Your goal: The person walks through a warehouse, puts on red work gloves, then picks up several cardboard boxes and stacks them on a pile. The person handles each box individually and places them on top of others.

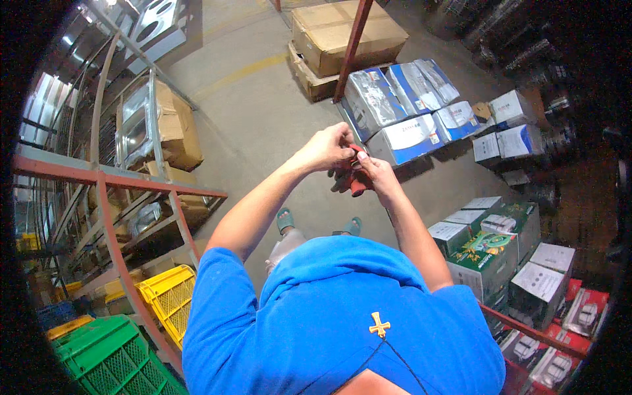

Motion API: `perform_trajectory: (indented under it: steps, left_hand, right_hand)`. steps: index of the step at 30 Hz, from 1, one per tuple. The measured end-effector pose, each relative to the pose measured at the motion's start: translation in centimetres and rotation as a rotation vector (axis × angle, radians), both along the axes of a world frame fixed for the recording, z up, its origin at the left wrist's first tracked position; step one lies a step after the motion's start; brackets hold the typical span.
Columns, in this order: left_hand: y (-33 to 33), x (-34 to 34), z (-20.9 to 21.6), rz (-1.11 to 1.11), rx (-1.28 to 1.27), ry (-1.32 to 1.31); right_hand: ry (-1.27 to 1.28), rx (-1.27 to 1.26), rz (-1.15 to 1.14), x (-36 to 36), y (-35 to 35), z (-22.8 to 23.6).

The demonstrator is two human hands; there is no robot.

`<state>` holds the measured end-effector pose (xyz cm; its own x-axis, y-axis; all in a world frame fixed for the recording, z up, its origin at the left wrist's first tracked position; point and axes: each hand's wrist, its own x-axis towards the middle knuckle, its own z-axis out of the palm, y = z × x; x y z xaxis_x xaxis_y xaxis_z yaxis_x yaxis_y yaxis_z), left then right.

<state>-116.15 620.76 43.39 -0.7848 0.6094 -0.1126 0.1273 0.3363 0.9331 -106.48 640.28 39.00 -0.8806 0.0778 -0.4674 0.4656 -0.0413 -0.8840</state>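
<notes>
Both of my hands are together in front of me, above the concrete floor. A small red and dark thing (358, 187) is between them, with a rounded red end hanging down; its kind is hard to make out. My left hand (327, 149) is closed, its fingers bent and pinching at the upper part of the thing. My right hand (378, 172) grips the red part from the other side, thumb on top. Some of the thing is hidden behind my fingers.
Beyond my hands stand white and blue boxes (413, 135) beside a red metal post (353, 49). Large cardboard cartons (349, 33) lie behind. Green boxes (484, 260) are at right. A red rail frame (99, 176), a yellow crate (170, 299) and a green crate (108, 349) are at left.
</notes>
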Motion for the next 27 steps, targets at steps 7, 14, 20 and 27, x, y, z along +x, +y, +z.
perform_trajectory:
  steps: [7, 14, 20, 27]
  left_hand:
    - [0.2, -0.6, 0.5, -0.027, -0.031, -0.006]
    - [0.4, -2.0, -0.9, -0.025, -0.107, -0.164]
    - [2.5, -2.4, -2.1, 0.126, -0.244, 0.163]
    - [5.3, -0.9, -0.8, 0.125, -0.165, 0.167]
  right_hand:
    - [-0.015, -0.141, -0.040, -1.4, 0.5, 1.0]
    - [0.044, 0.307, 0.082, -2.0, 1.4, 0.5]
    - [-0.085, 0.635, 0.271, -1.8, 3.2, 2.5]
    - [-0.027, 1.147, 0.233, 0.8, 2.0, 5.9]
